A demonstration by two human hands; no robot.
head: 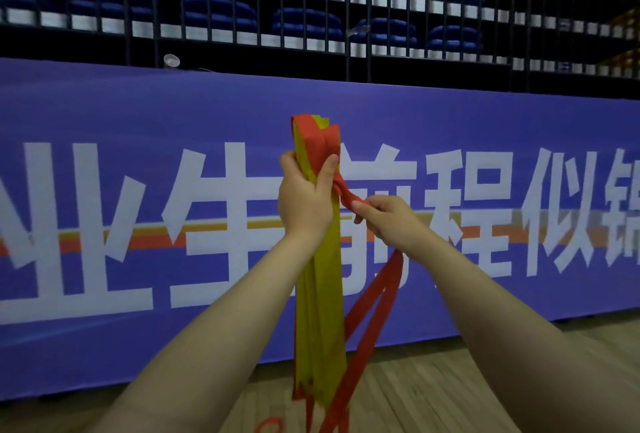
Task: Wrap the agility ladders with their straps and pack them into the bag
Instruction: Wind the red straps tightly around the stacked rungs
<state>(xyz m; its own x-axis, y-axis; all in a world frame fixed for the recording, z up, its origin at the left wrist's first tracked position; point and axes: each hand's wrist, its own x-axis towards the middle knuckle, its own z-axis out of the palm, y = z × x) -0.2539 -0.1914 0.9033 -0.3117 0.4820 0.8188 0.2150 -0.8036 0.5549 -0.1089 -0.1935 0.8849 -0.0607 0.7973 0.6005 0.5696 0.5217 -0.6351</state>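
A bundle of yellow agility-ladder rungs [320,311] hangs upright in front of me, its lower end near the floor. My left hand [304,197] grips the bundle near its top, thumb pressed on a red strap [330,143] that crosses the top end. My right hand [388,221] pinches the same red strap just right of the bundle and holds it taut. The loose strap tail [375,304] falls from under my right wrist down to the floor. No bag is in view.
A long purple banner [138,120] with large white characters runs across right behind the bundle. Above it stands a dark railing [346,34] with blue stadium seats behind. Wooden floor [450,380] lies below, with a bit of red strap at the bottom edge.
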